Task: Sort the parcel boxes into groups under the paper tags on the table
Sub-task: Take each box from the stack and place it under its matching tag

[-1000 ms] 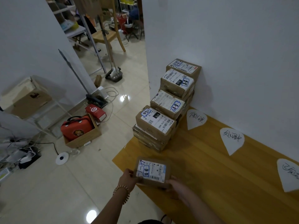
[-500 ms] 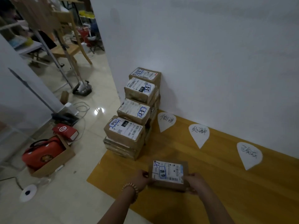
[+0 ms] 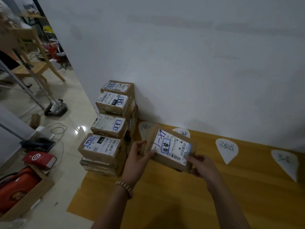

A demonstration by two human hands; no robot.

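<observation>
I hold a small brown parcel box [image 3: 171, 147] with a white label and blue writing, tilted up above the yellow wooden table [image 3: 165, 195]. My left hand [image 3: 137, 157] grips its left end, my right hand [image 3: 202, 166] its lower right corner. A stack of similar labelled parcel boxes [image 3: 109, 126] stands at the table's left end against the white wall. Drop-shaped paper tags lie along the wall: one [image 3: 144, 128] and another [image 3: 182, 133] partly hidden behind the held box, a third [image 3: 227, 149] and a fourth [image 3: 286, 161] further right.
Left of the table is a tiled floor with cables, a red box [image 3: 39, 159], an orange bag in a cardboard carton [image 3: 18, 190], a floor stand base [image 3: 56, 108] and a wooden chair [image 3: 31, 63]. The white wall [image 3: 198, 63] closes off the table's far side.
Both hands have lifted the parcel box off the table and carried it up and away toward the tags, tilting its label toward me. The view has swung to the right.
</observation>
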